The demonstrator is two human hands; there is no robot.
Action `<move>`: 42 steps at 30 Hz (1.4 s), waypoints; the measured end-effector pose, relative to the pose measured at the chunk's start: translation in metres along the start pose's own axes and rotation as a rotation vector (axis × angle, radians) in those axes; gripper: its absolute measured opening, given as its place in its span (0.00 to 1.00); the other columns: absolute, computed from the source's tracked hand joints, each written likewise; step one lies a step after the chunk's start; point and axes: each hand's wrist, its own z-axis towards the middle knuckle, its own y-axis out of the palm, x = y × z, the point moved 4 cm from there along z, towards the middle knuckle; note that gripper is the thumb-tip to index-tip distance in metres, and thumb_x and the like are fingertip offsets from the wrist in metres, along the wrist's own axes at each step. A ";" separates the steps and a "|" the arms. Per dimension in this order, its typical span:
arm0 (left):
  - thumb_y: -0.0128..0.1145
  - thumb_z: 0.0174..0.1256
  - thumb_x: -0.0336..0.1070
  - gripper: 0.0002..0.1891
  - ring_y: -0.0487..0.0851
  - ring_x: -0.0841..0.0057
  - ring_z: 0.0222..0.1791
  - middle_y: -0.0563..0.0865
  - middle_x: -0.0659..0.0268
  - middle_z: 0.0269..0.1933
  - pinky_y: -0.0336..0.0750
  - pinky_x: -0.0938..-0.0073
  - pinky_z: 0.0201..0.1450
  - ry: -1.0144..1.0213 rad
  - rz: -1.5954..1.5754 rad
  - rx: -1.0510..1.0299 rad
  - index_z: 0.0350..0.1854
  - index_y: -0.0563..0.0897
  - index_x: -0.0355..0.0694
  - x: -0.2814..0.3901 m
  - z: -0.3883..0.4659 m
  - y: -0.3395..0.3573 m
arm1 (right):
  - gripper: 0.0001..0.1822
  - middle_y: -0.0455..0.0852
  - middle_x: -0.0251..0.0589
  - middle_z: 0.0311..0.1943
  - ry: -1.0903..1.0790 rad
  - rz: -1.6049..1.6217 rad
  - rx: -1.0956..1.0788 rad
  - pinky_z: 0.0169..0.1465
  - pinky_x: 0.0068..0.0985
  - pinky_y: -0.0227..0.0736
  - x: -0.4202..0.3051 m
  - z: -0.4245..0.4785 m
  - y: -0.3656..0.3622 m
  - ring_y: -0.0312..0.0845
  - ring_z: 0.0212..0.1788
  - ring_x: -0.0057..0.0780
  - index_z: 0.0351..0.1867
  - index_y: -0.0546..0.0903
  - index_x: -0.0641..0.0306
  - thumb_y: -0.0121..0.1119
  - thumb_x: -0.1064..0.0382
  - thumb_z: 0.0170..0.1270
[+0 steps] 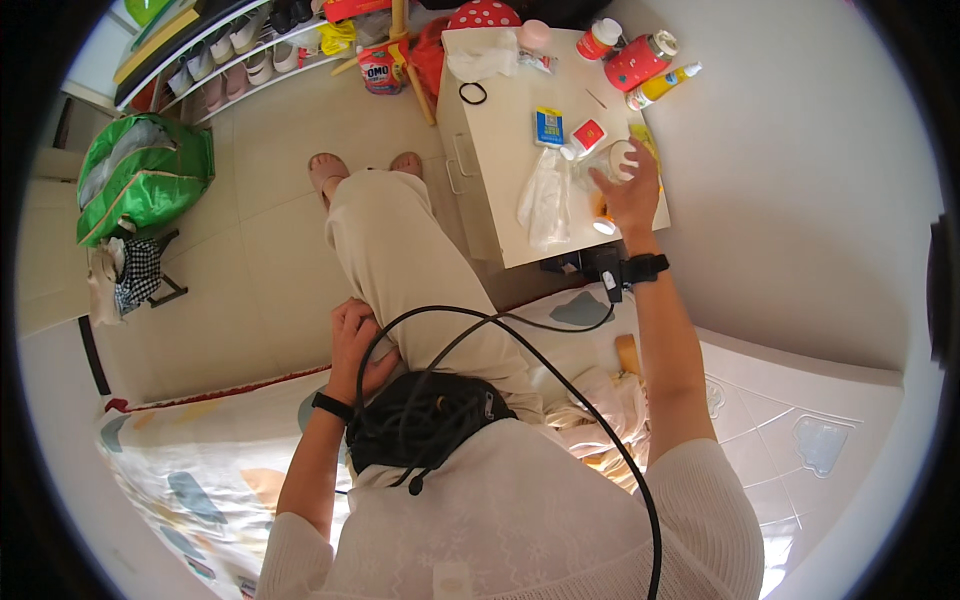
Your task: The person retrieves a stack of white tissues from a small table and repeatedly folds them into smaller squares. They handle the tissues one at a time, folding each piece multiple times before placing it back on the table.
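My right hand (632, 191) is over the near right part of a white cabinet top (495, 142). Its thumb and fingers are spread about a clear jar with a white lid (621, 160); whether they grip it is hard to see. Under that hand lies an orange bottle with a white cap (604, 225), partly hidden. To the left are a red and white bottle (587, 137), a blue and yellow box (549, 126) and a crumpled clear plastic bag (545, 199). My left hand (358, 345) rests on my beige trousers at the thigh, thumb apart, holding nothing.
Toward the cabinet's back stand a red flask (640, 61), a yellow spray bottle (664, 86) and a red jar (598, 39). A black cable (559, 375) loops over my lap to the right wrist strap. A green bag (146, 176) and shoe rack (247, 56) are left.
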 end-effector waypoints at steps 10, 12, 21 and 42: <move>0.62 0.39 0.31 0.22 0.67 0.54 0.54 0.74 0.56 0.48 0.64 0.58 0.60 0.001 0.040 -0.002 0.43 0.78 0.37 0.006 0.004 0.001 | 0.42 0.76 0.42 0.49 0.078 -0.114 0.267 0.49 0.31 0.76 0.033 0.031 -0.103 0.78 0.46 0.32 0.62 0.70 0.60 0.78 0.58 0.42; 0.62 0.40 0.32 0.19 0.68 0.53 0.53 0.73 0.56 0.48 0.65 0.57 0.57 0.029 0.063 -0.003 0.40 0.77 0.37 0.006 0.006 0.002 | 0.41 0.76 0.41 0.50 0.106 -0.184 0.241 0.51 0.32 0.75 0.051 0.018 -0.117 0.79 0.47 0.32 0.62 0.69 0.58 0.77 0.57 0.44; 0.62 0.40 0.32 0.19 0.67 0.53 0.53 0.73 0.56 0.49 0.65 0.57 0.58 0.024 0.057 -0.019 0.40 0.77 0.37 0.011 0.006 0.002 | 0.43 0.74 0.38 0.52 0.385 -0.237 0.140 0.52 0.32 0.75 0.128 -0.022 -0.101 0.78 0.50 0.32 0.63 0.69 0.53 0.77 0.56 0.43; 0.63 0.40 0.31 0.22 0.67 0.55 0.55 0.74 0.58 0.51 0.63 0.58 0.61 0.001 0.068 -0.040 0.44 0.79 0.39 0.004 0.006 0.006 | 0.38 0.70 0.49 0.60 -0.061 -0.216 0.075 0.63 0.42 0.64 0.014 -0.081 -0.024 0.65 0.62 0.48 0.61 0.68 0.64 0.72 0.52 0.50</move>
